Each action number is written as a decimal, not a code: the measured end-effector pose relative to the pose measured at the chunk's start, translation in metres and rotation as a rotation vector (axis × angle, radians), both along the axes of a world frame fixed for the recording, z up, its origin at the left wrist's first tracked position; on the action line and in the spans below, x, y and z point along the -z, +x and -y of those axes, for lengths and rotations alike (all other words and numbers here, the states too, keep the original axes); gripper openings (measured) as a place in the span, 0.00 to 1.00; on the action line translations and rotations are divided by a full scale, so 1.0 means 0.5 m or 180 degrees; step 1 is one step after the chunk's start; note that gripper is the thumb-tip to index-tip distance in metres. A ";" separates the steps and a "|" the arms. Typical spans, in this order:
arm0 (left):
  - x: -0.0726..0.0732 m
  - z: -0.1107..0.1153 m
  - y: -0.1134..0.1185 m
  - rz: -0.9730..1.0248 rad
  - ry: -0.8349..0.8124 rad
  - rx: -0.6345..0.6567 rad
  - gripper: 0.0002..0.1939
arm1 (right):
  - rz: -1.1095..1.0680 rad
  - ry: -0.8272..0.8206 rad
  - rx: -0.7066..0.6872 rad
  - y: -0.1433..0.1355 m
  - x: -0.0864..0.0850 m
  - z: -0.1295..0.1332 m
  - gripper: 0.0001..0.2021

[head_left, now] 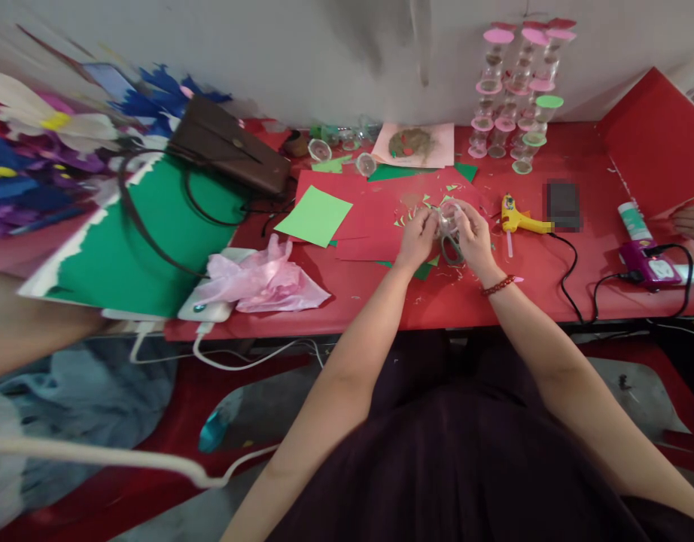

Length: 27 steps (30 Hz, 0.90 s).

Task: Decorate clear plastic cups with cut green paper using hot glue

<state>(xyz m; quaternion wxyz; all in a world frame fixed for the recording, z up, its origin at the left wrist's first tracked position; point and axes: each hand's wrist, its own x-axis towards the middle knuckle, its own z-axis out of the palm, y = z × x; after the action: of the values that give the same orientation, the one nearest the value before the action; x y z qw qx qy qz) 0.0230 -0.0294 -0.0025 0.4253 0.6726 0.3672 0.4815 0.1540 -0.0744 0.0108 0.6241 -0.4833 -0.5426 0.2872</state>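
Note:
Both hands meet over the red table, closed around a small clear plastic cup-like piece [449,214] with a round rim. My left hand [419,238] pinches its left side, and my right hand [473,235], below a red beaded bracelet, grips its right side. Just beneath them show the dark handles of scissors [452,250], lying on the table as far as I can tell. Bits of light green paper [406,218] are scattered behind and beside the hands. To their left, a light green paper square [315,216] lies on red paper [369,218].
A yellow glue gun [519,219] stands right of my hands, its cord running to a purple power strip [652,267]. Behind hang clear stacked pieces with pink discs [505,90]. Leftward are a pink plastic bag [268,280], brown purse [228,147] and green sheet [149,241].

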 end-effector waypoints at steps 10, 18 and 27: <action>-0.005 0.004 -0.001 0.0612 -0.0570 0.0124 0.29 | 0.0299 0.0179 -0.0084 0.000 0.003 0.006 0.28; 0.001 -0.003 0.003 0.0951 -0.1003 0.0270 0.24 | 0.0357 0.0173 -0.0095 -0.002 0.011 0.005 0.27; -0.030 0.023 0.021 0.1601 -0.1522 -0.0188 0.21 | 0.0588 0.0457 0.0259 -0.008 0.030 -0.004 0.25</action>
<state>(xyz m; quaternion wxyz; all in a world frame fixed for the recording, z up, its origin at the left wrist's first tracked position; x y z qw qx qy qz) 0.0333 -0.0407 0.0124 0.6339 0.4033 0.3726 0.5447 0.1498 -0.0722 -0.0042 0.6156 -0.4834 -0.5969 0.1763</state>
